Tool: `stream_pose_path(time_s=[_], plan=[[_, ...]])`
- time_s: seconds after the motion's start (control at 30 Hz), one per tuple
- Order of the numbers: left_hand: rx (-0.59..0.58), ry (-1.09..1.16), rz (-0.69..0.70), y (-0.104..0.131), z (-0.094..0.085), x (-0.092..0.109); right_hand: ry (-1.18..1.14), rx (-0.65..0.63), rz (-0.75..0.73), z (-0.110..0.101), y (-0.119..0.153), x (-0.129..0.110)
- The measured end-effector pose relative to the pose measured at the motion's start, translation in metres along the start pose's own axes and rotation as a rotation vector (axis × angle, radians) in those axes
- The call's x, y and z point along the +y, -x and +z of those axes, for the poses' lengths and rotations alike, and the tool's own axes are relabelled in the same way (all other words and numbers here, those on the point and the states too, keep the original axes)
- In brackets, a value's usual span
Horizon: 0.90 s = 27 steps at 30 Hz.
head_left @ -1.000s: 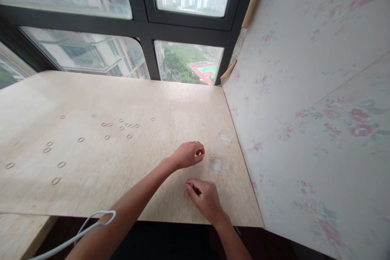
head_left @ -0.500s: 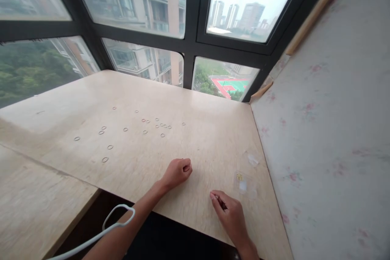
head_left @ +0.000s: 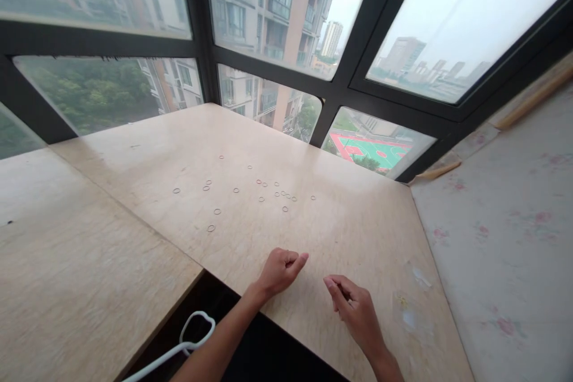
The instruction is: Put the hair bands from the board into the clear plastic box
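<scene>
My left hand (head_left: 282,270) is closed in a loose fist above the near part of the tabletop, its thumb pointing right. Whatever its fingers hold, if anything, is too small to make out. To the right, my right hand (head_left: 353,303) has thumb and forefinger pressed together, and nothing nameable shows between them. The two hands are a short way apart. Beyond them, several thin small rings (head_left: 285,209), like rubber bands, lie scattered on the tabletop, one of them a red ring (head_left: 258,182).
A clear plastic box (head_left: 409,317) with small yellow bands (head_left: 402,300) lies right of my right hand, near a clear plastic piece (head_left: 421,277). A white cable (head_left: 168,357) crosses my left forearm. Windows and a papered wall (head_left: 514,262) bound the tabletop (head_left: 147,286).
My view has turned left, so the tabletop things appear farther right. My hands have come closer together, and the left thumb now points out toward the right hand.
</scene>
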<state>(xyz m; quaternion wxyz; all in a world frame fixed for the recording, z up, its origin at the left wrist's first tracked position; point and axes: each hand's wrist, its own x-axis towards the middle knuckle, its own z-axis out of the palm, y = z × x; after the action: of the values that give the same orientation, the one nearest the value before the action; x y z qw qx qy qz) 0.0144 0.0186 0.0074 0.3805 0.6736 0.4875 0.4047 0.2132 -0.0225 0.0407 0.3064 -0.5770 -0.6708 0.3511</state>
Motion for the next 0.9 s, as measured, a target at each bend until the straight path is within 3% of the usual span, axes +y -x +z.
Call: stream_pose_path(time_s=[0.1,0.3,0.43,0.53,0.77,0.9], plan=[[0.019,0.133,-0.05,0.0,-0.001,-0.001,-0.027,-0.056,-0.063,0.014,-0.029,-0.027],[0.191,0.299,-0.113,-0.002,-0.002,-0.007,-0.09,-0.095,-0.143,0.043,-0.091,-0.066],[0.11,0.151,-0.063,0.0,-0.003,-0.006,-0.075,-0.104,-0.176,0.062,-0.129,-0.08],[0.072,0.055,-0.05,0.001,-0.004,-0.004,0.0,-0.19,-0.202,0.078,-0.153,-0.088],[0.047,0.09,-0.081,0.0,-0.004,-0.006,0.359,-0.329,-0.32,0.116,-0.166,-0.09],[0.054,0.117,-0.083,0.001,-0.002,-0.008,0.53,-0.379,-0.358,0.124,-0.165,-0.088]])
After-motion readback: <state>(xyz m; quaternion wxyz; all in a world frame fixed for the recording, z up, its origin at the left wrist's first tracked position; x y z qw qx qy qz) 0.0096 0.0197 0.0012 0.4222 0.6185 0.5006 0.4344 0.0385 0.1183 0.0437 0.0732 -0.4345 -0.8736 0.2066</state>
